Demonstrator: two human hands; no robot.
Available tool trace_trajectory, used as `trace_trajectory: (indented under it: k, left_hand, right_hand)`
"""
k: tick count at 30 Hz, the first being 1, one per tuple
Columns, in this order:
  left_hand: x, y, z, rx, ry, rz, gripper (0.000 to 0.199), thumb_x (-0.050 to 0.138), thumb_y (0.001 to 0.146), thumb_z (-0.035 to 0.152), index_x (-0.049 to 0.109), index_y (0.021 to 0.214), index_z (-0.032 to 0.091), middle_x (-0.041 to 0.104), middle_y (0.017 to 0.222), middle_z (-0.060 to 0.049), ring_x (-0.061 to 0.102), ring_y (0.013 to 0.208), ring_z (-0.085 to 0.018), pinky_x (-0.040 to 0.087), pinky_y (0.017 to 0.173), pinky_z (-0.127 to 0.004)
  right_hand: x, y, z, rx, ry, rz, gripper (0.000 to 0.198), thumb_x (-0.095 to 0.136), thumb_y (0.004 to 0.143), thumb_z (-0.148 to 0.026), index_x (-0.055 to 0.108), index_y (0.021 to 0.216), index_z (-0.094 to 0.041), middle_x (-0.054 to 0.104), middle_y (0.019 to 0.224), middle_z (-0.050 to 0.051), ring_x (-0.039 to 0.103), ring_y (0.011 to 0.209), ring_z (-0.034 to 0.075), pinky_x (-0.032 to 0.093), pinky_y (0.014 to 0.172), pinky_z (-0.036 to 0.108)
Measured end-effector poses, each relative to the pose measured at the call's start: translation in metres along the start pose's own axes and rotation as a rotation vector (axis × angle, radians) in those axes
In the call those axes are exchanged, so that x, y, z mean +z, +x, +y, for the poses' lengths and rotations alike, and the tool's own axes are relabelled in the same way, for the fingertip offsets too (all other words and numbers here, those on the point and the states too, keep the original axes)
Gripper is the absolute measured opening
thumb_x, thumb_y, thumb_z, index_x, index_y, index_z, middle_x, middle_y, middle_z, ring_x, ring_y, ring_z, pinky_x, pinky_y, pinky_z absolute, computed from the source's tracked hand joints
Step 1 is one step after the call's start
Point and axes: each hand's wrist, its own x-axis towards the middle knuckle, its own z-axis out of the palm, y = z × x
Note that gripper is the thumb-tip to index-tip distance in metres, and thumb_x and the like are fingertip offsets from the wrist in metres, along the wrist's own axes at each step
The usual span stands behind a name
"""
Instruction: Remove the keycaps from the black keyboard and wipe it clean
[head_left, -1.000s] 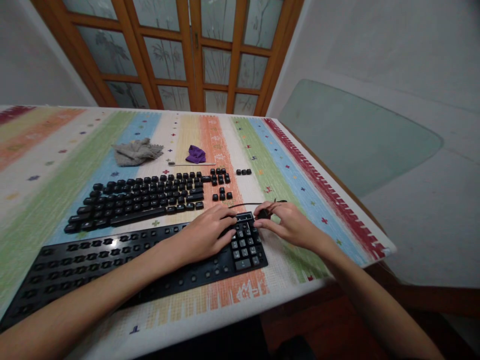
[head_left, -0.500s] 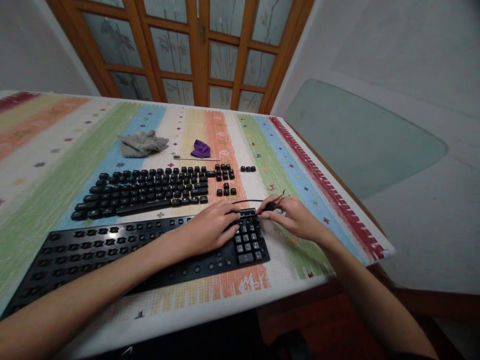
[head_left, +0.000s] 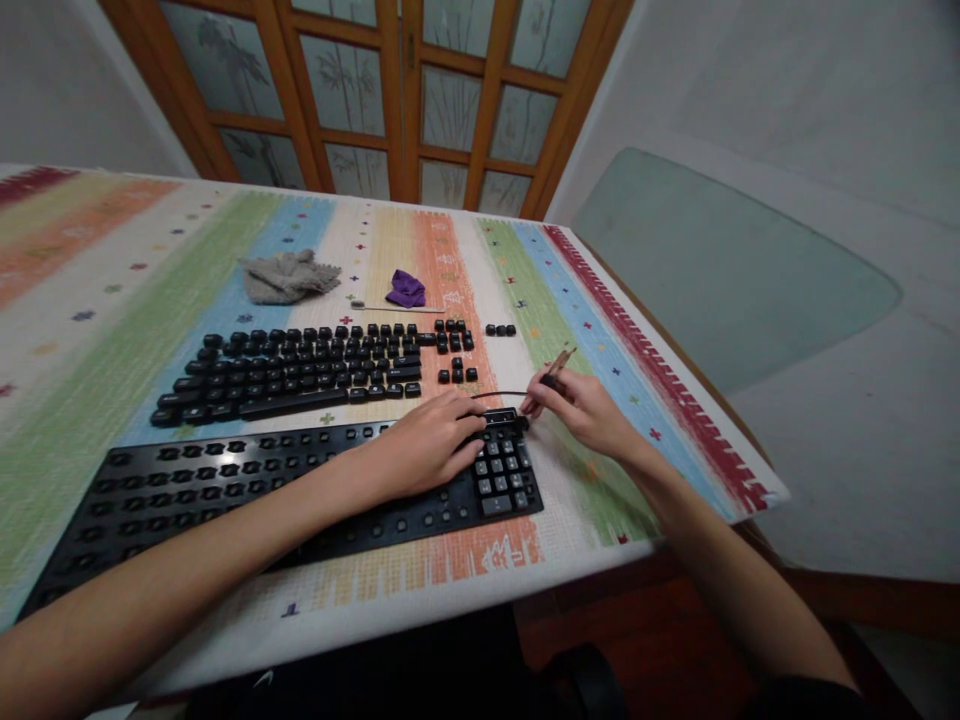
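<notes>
A black keyboard (head_left: 225, 473) lies along the table's near side, most of its keys removed and the key sockets bare. Dark keycaps (head_left: 496, 480) still sit on its number pad. My left hand (head_left: 431, 445) rests palm down across the keyboard, fingers stretched out flat at the number pad's left edge. At the pad's upper right corner, my right hand (head_left: 574, 405) pinches a small slim tool (head_left: 551, 381) with a black part and a thin brownish forked end pointing up; its exact kind is unclear. A thin dark wire (head_left: 499, 393) runs left from that hand.
Loose black keycaps (head_left: 300, 365) stand in keyboard-like rows behind the keyboard. Farther back lie a grey cloth (head_left: 289, 277), a purple cloth (head_left: 406, 288) and a thin stick-like brush (head_left: 397, 308). A striped tablecloth (head_left: 217, 240) covers the table.
My right hand has lifted slightly off the number pad's top corner, and the tool's forked end now points more upward. My left hand stays on the keyboard. The view has shifted a little.
</notes>
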Motion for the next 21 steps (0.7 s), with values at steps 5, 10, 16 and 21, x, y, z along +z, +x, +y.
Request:
trace_trajectory:
  k: [5, 10, 16, 21]
  left_hand:
    - [-0.002, 0.002, -0.001, -0.014, -0.008, -0.007, 0.019, 0.052, 0.097, 0.024, 0.067, 0.104, 0.014, 0.066, 0.120, -0.012, 0.059, 0.114, -0.025, 0.045, 0.104, -0.039]
    - [-0.005, 0.013, -0.001, -0.077, -0.109, -0.009, 0.020, 0.055, 0.096, 0.027, 0.064, 0.110, 0.016, 0.068, 0.115, -0.011, 0.060, 0.110, -0.026, 0.048, 0.099, -0.043]
    - [-0.003, 0.034, 0.006, -0.272, -0.640, 0.081, 0.028, 0.067, 0.089, 0.033, 0.063, 0.113, 0.018, 0.072, 0.103, -0.007, 0.067, 0.092, -0.020, 0.054, 0.086, -0.038]
    - [-0.001, 0.044, 0.012, -0.331, -1.103, 0.082, 0.032, 0.079, 0.077, 0.027, 0.064, 0.103, 0.015, 0.071, 0.092, -0.005, 0.066, 0.084, -0.016, 0.053, 0.086, -0.038]
  right_hand:
    - [-0.003, -0.003, 0.008, 0.072, 0.155, 0.037, 0.035, 0.059, 0.094, -0.053, 0.062, 0.092, -0.018, 0.075, 0.085, 0.007, 0.070, 0.071, 0.017, 0.057, 0.067, 0.031]
    - [-0.004, -0.008, 0.001, 0.067, 0.315, 0.098, 0.038, 0.061, 0.091, -0.057, 0.059, 0.091, -0.019, 0.075, 0.084, 0.008, 0.069, 0.067, 0.016, 0.058, 0.063, 0.030]
    - [-0.003, -0.014, -0.019, -0.039, 0.347, 0.173, 0.039, 0.062, 0.090, -0.059, 0.059, 0.095, -0.021, 0.076, 0.088, 0.008, 0.071, 0.076, 0.019, 0.057, 0.069, 0.032]
    - [-0.001, -0.021, -0.023, -0.164, 0.267, 0.188, 0.034, 0.062, 0.092, -0.054, 0.065, 0.100, -0.021, 0.075, 0.092, 0.007, 0.072, 0.087, 0.021, 0.055, 0.077, 0.034]
